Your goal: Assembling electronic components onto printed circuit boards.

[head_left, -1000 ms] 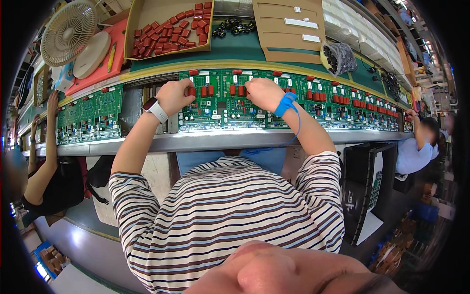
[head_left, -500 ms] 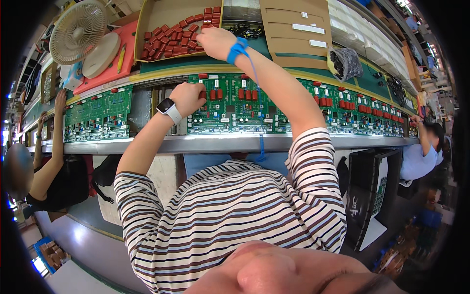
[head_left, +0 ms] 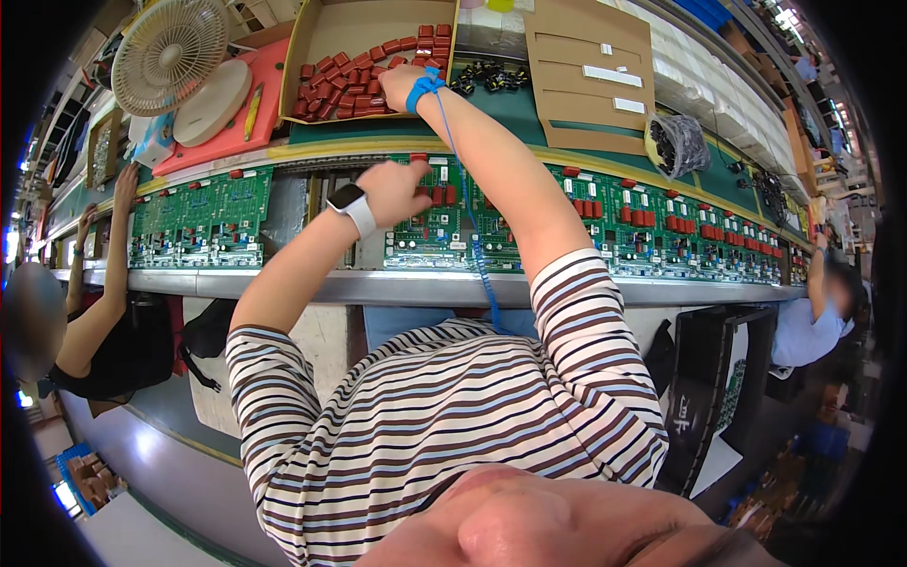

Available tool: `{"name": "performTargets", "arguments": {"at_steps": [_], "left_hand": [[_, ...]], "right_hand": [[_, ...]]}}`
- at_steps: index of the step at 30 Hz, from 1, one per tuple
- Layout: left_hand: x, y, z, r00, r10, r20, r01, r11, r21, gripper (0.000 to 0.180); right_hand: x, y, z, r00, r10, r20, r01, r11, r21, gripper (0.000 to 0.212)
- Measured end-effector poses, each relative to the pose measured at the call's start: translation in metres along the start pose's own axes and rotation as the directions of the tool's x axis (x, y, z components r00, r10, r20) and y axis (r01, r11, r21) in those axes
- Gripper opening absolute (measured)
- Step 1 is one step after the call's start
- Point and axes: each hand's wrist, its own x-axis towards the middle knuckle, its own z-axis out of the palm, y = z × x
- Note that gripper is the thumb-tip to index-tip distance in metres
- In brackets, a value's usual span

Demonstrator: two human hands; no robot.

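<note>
My left hand (head_left: 389, 193), with a white-banded watch at its wrist, hovers over the green circuit board (head_left: 404, 248) in front of me. Its index finger and thumb are spread, next to red block-shaped capacitors (head_left: 443, 196) standing on that board. My right hand (head_left: 401, 87) reaches into the cardboard box (head_left: 378, 19) at the far side, at the right end of a heap of loose red capacitors (head_left: 331, 87). Its fingertips are hidden among them, so its grip does not show. A blue wrist strap (head_left: 425, 87) circles my right wrist, and its coiled cord hangs across the boards.
More populated boards (head_left: 652, 227) run rightward along the metal-edged line (head_left: 397, 286), with others (head_left: 198, 222) to the left. Behind lie black parts (head_left: 489, 77), a cardboard sheet (head_left: 586, 57) and a bag of dark parts (head_left: 678, 146). A fan (head_left: 170, 52) stands far left. Co-workers sit at both sides.
My left thumb and index finger have spread apart near the capacitors. My right hand has dipped lower into the heap at the box's near right. The whole view has shifted slightly.
</note>
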Motion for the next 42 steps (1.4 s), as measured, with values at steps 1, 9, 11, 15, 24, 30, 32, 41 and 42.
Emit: {"name": "performTargets", "arguments": {"at_steps": [1,9,11,15,24,30,32,41,42], "left_hand": [[0.003,-0.006,-0.008,0.997,-0.016,-0.072,0.017,1.0,0.005,0.031],[0.064,-0.131,-0.072,0.851,-0.273,-0.449,0.416,0.872,0.258,0.029],[0.07,-0.144,-0.07,0.875,-0.339,-0.347,0.45,0.834,0.32,0.028],[0.082,-0.157,-0.064,0.851,-0.411,-0.327,0.502,0.819,0.279,0.028],[0.051,-0.092,-0.052,0.798,-0.091,-0.595,0.037,0.994,-0.102,0.021],[0.001,-0.031,-0.029,0.93,-0.307,-0.202,0.084,0.712,-0.697,0.023],[-0.01,-0.032,-0.014,0.941,-0.259,-0.217,0.045,0.732,-0.68,0.028],[-0.032,-0.026,0.007,0.954,-0.294,-0.054,0.208,0.783,-0.586,0.031],[-0.032,-0.027,0.009,0.963,-0.264,-0.056,0.202,0.841,-0.501,0.031]], "right_hand": [[-0.006,0.0,-0.003,1.0,0.002,0.003,-0.002,1.0,-0.003,0.022],[-0.126,0.026,-0.033,0.91,-0.115,-0.399,0.326,0.793,0.515,0.021],[-0.172,0.039,-0.032,0.94,-0.087,-0.331,0.278,0.757,0.591,0.022],[-0.241,0.067,-0.01,0.964,0.17,-0.202,0.023,0.707,0.707,0.024],[-0.291,0.077,0.013,0.973,0.044,-0.225,0.015,0.967,0.256,0.026],[-0.289,0.079,0.016,0.972,0.029,-0.232,0.017,0.981,0.192,0.026],[-0.288,0.08,0.017,0.971,0.011,-0.237,0.031,0.984,0.173,0.026],[-0.28,0.081,0.015,0.988,-0.056,-0.14,0.072,0.991,0.11,0.02],[-0.279,0.079,0.015,0.988,-0.057,-0.141,0.073,0.991,0.111,0.02]]}}
